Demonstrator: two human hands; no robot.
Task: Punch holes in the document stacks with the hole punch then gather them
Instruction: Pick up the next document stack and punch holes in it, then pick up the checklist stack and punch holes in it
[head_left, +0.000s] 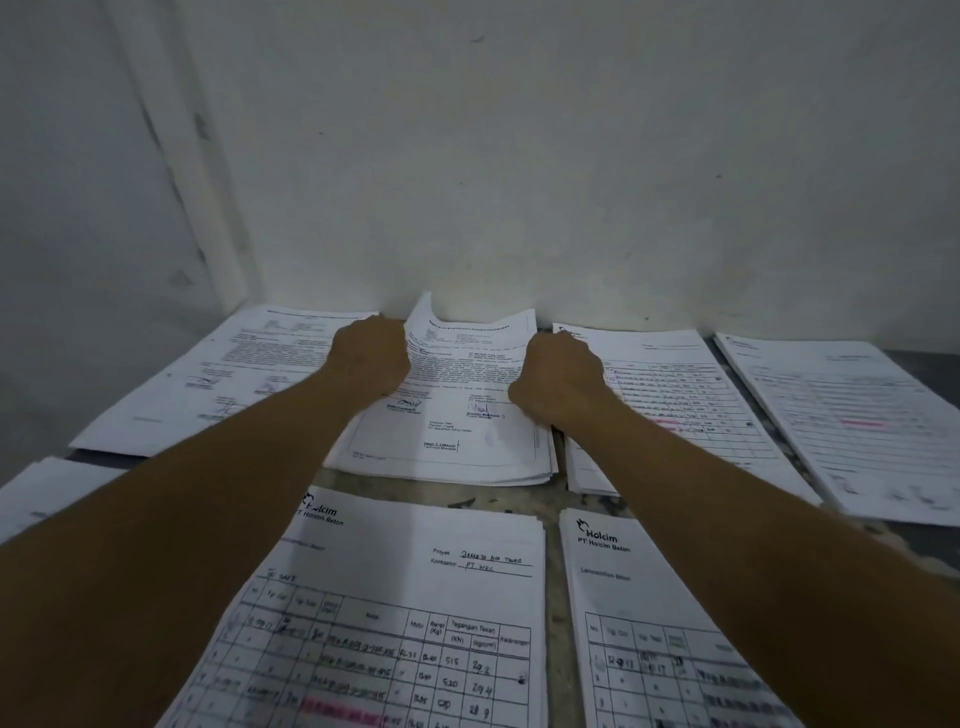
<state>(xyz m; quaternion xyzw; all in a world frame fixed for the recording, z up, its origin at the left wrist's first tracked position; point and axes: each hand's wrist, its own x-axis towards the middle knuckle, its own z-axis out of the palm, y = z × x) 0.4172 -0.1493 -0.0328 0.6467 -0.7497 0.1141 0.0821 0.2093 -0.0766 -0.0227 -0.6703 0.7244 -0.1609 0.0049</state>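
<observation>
At the far middle of the table, both hands are on one stack of papers. The left hand (370, 358) has its fingers curled around the left edge of the letter stack (457, 415). The right hand (558, 382) has its fingers curled around the right edge of the same stack. Each hand looks like a fist from behind, so the fingertips are hidden. The top sheet bends up at the far end, where it meets the white wall (519, 156). That sheet has typed lines and some signatures on it.

Both bare arms reach out from the bottom corners, over the papers closer to the person.

More paper stacks lie all around. A left stack (218, 374) sits just beside the held one, partly under the left hand. A right stack with a table of rows (675, 405) sits just beside the right hand. Farther right lies another stack with a pink mark (852, 421). Closer to the person are two stacks with "Holcim" printed on top: a near form stack (415, 613) with a pink mark too, and a near right form stack (649, 623). A bit of gray tabletop (553, 499) shows between the stacks.
</observation>
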